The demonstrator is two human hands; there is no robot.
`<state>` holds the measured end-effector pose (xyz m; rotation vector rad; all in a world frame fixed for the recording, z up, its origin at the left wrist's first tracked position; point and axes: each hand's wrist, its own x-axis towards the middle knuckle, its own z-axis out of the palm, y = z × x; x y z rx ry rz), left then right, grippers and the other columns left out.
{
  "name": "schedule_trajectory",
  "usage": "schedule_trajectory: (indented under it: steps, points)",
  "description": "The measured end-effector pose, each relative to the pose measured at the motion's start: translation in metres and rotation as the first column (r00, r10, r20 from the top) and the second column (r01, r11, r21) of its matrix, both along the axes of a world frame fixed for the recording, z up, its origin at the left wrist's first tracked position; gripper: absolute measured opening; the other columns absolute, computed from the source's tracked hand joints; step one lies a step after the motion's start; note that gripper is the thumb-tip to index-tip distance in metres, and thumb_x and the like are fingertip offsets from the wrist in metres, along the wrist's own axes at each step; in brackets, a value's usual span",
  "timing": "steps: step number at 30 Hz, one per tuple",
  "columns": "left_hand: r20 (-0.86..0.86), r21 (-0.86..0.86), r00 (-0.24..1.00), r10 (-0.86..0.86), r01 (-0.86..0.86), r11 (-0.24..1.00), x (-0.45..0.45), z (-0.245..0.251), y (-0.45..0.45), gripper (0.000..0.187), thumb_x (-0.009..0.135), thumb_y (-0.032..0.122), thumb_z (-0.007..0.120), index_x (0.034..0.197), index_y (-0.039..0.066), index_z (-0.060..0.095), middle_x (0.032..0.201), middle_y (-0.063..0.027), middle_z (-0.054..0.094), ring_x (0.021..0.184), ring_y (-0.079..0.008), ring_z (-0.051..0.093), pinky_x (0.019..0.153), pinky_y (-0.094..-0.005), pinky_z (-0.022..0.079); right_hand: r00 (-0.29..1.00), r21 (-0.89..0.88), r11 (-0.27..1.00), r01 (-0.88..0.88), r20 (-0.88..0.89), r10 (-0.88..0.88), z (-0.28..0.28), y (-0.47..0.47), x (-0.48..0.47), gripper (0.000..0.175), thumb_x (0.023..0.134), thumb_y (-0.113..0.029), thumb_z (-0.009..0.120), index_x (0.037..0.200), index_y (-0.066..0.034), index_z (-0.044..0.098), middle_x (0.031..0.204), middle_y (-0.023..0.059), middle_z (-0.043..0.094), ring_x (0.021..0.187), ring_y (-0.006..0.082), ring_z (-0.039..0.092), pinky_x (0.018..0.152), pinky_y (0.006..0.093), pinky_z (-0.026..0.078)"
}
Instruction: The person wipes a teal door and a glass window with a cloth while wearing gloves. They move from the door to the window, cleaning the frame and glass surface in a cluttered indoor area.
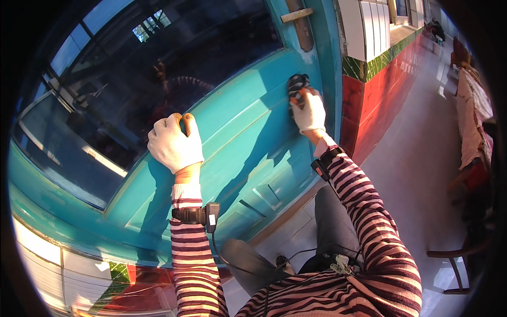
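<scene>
A turquoise door (237,130) with raised panels and a dark glass pane (190,51) fills the view before me. My left hand (176,140), in a white glove with stained fingertips, rests with bent fingers at the lower edge of the pane. I cannot tell whether those fingers hold anything. Near the door's right edge, below the handle, my right hand (311,111), also gloved, grips a dark patterned cloth (298,84) against the painted surface. The fingers partly cover the cloth.
The metal door handle (297,15) juts out above my right hand. Red and green wall tiles (374,95) stand beside the frame. At the far right are a draped cloth (471,115) and a curved chair part (455,253). A cable (225,261) hangs from my left wrist device.
</scene>
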<state>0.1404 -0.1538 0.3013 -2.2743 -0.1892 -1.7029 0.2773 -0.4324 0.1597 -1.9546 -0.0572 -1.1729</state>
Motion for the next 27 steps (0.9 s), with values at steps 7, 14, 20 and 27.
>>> schedule_trajectory:
  steps: [7, 14, 20, 27]
  points:
    - [0.008, -0.04, 1.0, -0.01, 0.01, 0.999, 0.001, -0.002, 0.0, 0.023, 0.09, 0.037, 0.074, 0.093, 0.015, 0.078, 0.093, -0.0064, 0.07, 0.086, -0.0307, 0.066, 0.074, -0.0455, 0.053, 0.998, 0.419, 0.906, 0.054, 0.003, -0.061, 0.019, -0.04, 0.035, 0.043, 0.087, -0.027, 0.08, 0.123, -0.0054, 0.069, 0.118, 0.0194, 0.067, 0.105, 0.0379, 0.068, 0.093, 0.0422, 0.055]
    - [0.002, -0.049, 0.996, -0.089, 0.089, 0.995, -0.001, -0.002, 0.0, 0.022, 0.09, 0.036, 0.074, 0.094, 0.015, 0.078, 0.094, -0.0069, 0.07, 0.084, -0.0315, 0.066, 0.074, -0.0457, 0.053, 0.995, 0.404, 0.909, 0.101, -0.051, -0.088, 0.064, -0.011, 0.047, 0.05, 0.088, -0.029, 0.08, 0.126, 0.0006, 0.065, 0.131, 0.0232, 0.06, 0.116, 0.0415, 0.064, 0.099, 0.0457, 0.054]
    - [-0.03, -0.079, 0.998, -0.048, 0.045, 0.996, -0.002, 0.0, -0.004, 0.023, 0.09, 0.036, 0.074, 0.096, 0.014, 0.079, 0.095, -0.0079, 0.071, 0.085, -0.0323, 0.066, 0.073, -0.0454, 0.053, 0.997, 0.182, 0.981, -0.073, 0.042, 0.066, 0.057, -0.016, 0.019, 0.041, 0.085, -0.02, 0.081, 0.122, -0.0068, 0.071, 0.126, 0.0193, 0.064, 0.112, 0.0396, 0.066, 0.098, 0.0442, 0.054]
    - [-0.026, -0.102, 0.995, -0.096, 0.093, 0.991, -0.002, 0.001, -0.003, 0.026, 0.093, 0.038, 0.072, 0.098, 0.013, 0.079, 0.095, -0.0088, 0.071, 0.086, -0.0319, 0.067, 0.074, -0.0455, 0.054, 0.993, 0.056, 0.998, 0.023, 0.117, -0.03, 0.089, -0.021, 0.036, 0.045, 0.085, -0.023, 0.081, 0.125, -0.0068, 0.069, 0.127, 0.019, 0.062, 0.112, 0.0388, 0.065, 0.095, 0.0435, 0.056]
